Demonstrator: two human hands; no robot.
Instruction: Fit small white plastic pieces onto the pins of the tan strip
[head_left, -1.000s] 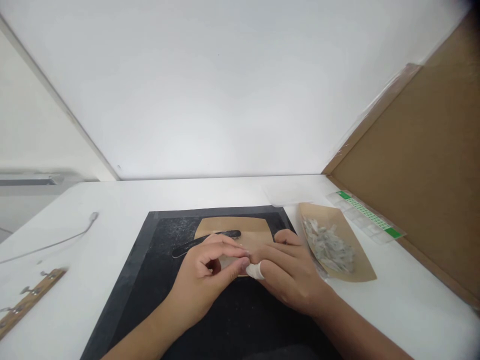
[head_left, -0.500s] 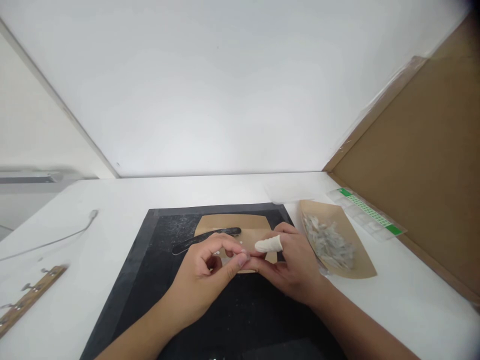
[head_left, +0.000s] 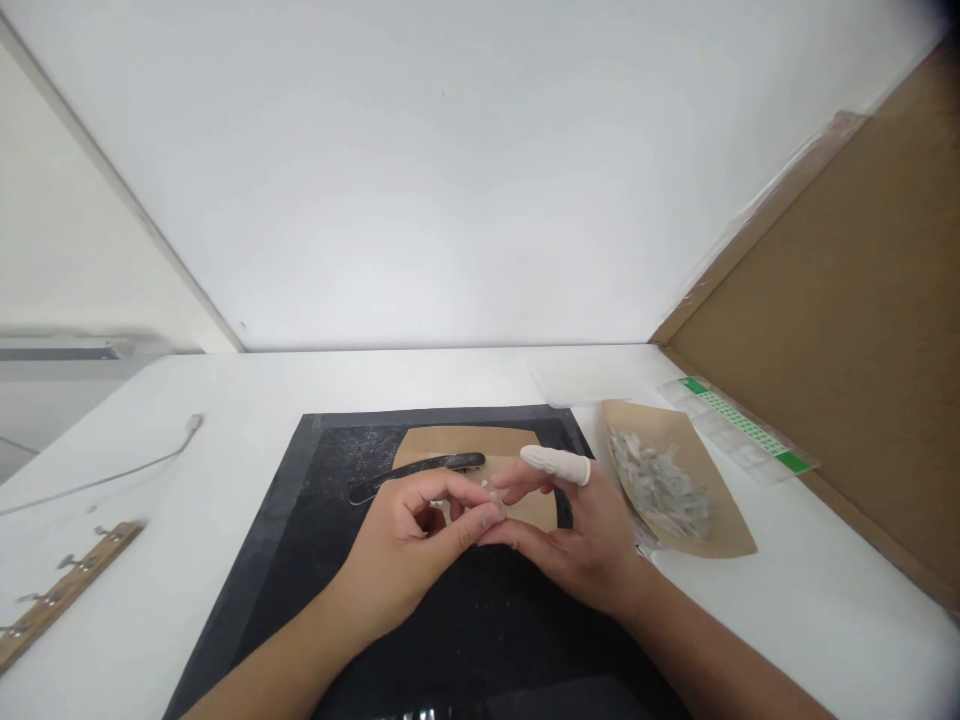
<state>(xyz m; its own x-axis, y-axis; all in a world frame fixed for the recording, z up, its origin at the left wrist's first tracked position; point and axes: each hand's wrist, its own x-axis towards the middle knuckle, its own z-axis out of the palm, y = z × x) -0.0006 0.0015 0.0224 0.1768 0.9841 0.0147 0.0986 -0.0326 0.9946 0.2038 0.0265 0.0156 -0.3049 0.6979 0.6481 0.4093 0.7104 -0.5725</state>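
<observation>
Left hand [head_left: 409, 550] over the black mat [head_left: 450, 640], thumb and fingertips pinched together on a small clear piece [head_left: 495, 510]. Right hand [head_left: 589, 535] opposite, thumb and fingers apart, one wearing a white finger cot [head_left: 556, 464]. From my remote view, dark file-like strip [head_left: 450, 462] on the mat, partly masked by the left hand; brown paper sheet [head_left: 465, 438] under it. Right of mat: paper tray [head_left: 731, 535] heaped with pale slips [head_left: 664, 490], then clear compartment box [head_left: 742, 425]. Left of mat: wooden bar [head_left: 79, 583], cable [head_left: 169, 457]. White table [head_left: 360, 385] beneath; pale wall [head_left: 450, 200] behind mat, brown board [head_left: 862, 330] far right.
</observation>
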